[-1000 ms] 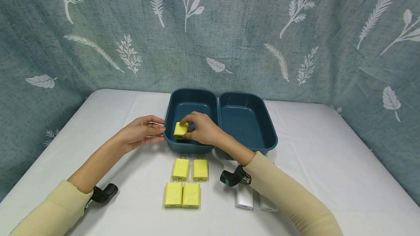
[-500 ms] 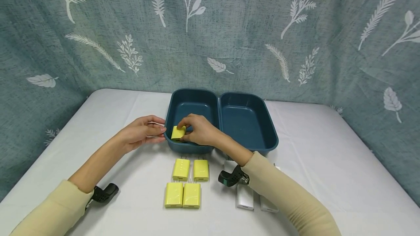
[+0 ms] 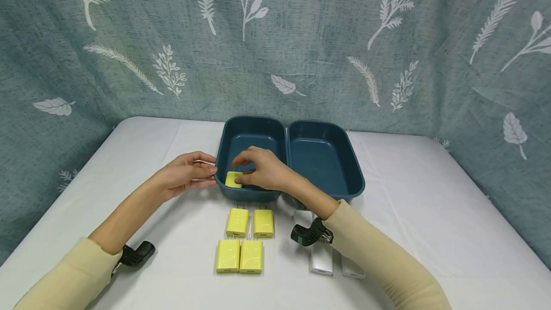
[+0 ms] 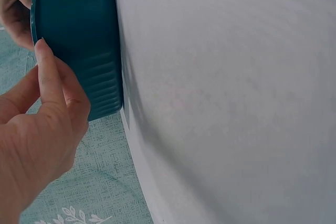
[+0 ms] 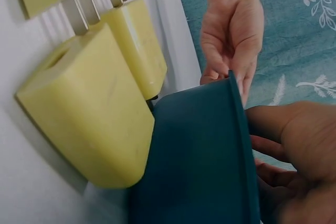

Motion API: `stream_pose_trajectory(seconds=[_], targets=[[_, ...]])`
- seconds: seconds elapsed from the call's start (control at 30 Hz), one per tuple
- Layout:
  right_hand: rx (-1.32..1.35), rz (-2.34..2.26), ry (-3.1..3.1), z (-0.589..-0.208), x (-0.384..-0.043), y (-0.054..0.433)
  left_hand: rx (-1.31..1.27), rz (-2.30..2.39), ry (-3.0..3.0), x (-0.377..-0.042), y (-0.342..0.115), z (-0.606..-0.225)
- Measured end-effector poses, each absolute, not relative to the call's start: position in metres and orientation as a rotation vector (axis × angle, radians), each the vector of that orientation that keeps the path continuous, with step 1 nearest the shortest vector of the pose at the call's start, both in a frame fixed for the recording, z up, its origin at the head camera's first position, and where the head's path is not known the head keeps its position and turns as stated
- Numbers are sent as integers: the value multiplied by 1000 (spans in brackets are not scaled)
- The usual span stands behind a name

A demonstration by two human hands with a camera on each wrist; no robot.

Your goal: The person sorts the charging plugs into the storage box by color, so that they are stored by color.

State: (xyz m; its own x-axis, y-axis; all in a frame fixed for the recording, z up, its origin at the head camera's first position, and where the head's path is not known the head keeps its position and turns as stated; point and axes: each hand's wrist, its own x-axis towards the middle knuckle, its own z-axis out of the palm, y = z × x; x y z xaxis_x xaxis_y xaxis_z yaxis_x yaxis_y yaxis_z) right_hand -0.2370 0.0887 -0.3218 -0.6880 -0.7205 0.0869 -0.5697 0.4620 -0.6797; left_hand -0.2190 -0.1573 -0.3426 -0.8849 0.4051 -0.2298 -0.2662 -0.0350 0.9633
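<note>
In the head view, a yellow USB wall charger (image 3: 234,179) lies in the front left corner of the left dark teal bin (image 3: 254,196). My right hand (image 3: 264,169) is in that bin, fingers spread above the charger and thumb overlapping its right side. My left hand (image 3: 187,173) touches the bin's left outer wall with extended fingers. In the left wrist view its fingertips meet the teal wall (image 4: 79,30) right at the rim. The right wrist view shows my right hand (image 5: 304,156) reaching behind the bin wall (image 5: 194,156), which hides its fingertips.
Several yellow chargers (image 3: 251,256) lie in two rows before the left bin. White chargers (image 3: 321,258) lie to the right, partly hidden by my right forearm and its wrist camera (image 3: 311,232). A second teal bin (image 3: 356,176) adjoins the left one. A patterned curtain (image 3: 275,61) hangs behind.
The yellow charger in my right hand has moved down and slightly left onto the bin's front left corner. The right fingers have come off its top. My left hand has stayed put.
</note>
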Motion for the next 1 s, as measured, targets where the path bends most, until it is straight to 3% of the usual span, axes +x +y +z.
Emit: stream_pose_trajectory(seconds=[1.0], targets=[[-1128, -1161, 2465, -304, -182, 138, 113, 1947, 1826, -220, -156, -342]])
